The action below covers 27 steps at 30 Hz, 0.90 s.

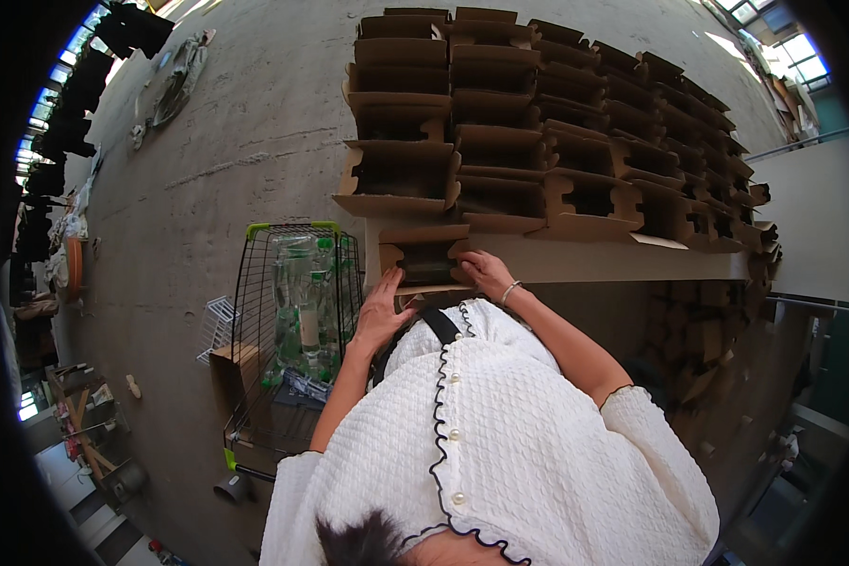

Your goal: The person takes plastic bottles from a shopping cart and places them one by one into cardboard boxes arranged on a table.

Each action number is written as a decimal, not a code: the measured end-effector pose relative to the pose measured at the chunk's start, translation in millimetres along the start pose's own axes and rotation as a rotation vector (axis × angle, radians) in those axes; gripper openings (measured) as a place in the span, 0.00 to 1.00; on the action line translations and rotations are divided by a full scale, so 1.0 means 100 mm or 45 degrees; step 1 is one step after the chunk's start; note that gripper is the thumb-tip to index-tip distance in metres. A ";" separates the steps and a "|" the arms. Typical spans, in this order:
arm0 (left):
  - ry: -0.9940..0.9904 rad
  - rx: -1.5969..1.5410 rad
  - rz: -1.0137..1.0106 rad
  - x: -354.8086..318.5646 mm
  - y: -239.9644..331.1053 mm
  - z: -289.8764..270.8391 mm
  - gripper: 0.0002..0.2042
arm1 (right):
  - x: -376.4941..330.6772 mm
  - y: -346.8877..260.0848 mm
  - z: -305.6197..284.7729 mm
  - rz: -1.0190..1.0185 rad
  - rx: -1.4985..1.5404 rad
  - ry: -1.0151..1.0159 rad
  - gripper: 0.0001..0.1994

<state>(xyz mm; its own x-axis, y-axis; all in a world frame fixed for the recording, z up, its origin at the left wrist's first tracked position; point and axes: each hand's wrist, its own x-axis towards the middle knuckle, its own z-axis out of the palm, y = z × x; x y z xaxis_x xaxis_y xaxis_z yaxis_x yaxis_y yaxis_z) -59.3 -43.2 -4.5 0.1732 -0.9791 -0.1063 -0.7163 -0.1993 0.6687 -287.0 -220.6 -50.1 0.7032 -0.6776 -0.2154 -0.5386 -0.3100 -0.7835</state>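
Nearest the camera, a white textured top (528, 406) with dark wavy trim is filling the lower middle. The left hand (377, 309) is resting its outstretched fingers against the left end of a small open carton (427, 233); whether it is gripping or merely pressing, I cannot tell. The right hand (487, 274) (a pale bracelet (511, 292) is circling its wrist) is curling its fingers round the carton's right end, grasping it there. The carton is sitting by the near edge of the table (557, 261), right in front of the body, probably because both ends are easy to reach there; the opposed hands seem to be bracing it from either side.

To the left, a wire cart (253, 283) with green corners is carrying what look like clear bottles (304, 311), presumably parked close for easy reach. Beyond the carton, rows of cartons (575, 141) are standing tightly together, which is likely saving space and propping their walls; their openings are facing up, leaving the insides accessible. Farther off, crumpled clear sheeting (174, 90) is lying on the concrete floor (255, 104).
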 end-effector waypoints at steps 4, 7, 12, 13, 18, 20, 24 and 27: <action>-0.007 0.068 0.073 0.08 -0.32 0.05 0.30 | -0.05 -0.21 -0.12 -0.068 0.091 -0.112 0.23; 0.023 0.017 -0.129 0.19 -0.30 0.06 0.34 | -0.19 -0.17 -0.14 -0.191 0.093 -0.034 0.27; 0.253 -0.078 -0.420 0.44 -0.11 -0.05 0.40 | -0.16 0.09 0.00 0.164 0.121 0.179 0.27; 0.244 -0.055 -0.409 0.48 -0.08 -0.09 0.41 | -0.15 0.13 0.02 0.262 0.120 0.186 0.28; 0.175 0.079 -0.301 0.51 -0.19 -0.05 0.35 | -0.15 0.30 0.13 0.414 0.428 0.068 0.29; 0.196 -0.025 -0.288 0.48 -0.19 -0.06 0.29 | -0.17 0.35 0.16 0.441 0.522 0.016 0.31; 0.307 0.221 -0.140 0.37 -0.12 -0.03 0.20 | -0.18 0.53 0.24 0.349 0.528 -0.025 0.34; 0.422 0.237 -0.027 0.29 -0.31 0.17 0.17 | -0.15 0.48 0.20 0.414 0.717 -0.111 0.37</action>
<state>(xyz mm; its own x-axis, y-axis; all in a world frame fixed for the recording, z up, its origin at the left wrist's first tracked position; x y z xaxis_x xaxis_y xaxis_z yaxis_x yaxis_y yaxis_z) -43.7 -66.0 -40.3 0.3768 -0.9148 0.1453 -0.8154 -0.2531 0.5206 -314.3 -211.8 -96.6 0.5936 -0.6136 -0.5207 -0.4211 0.3145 -0.8507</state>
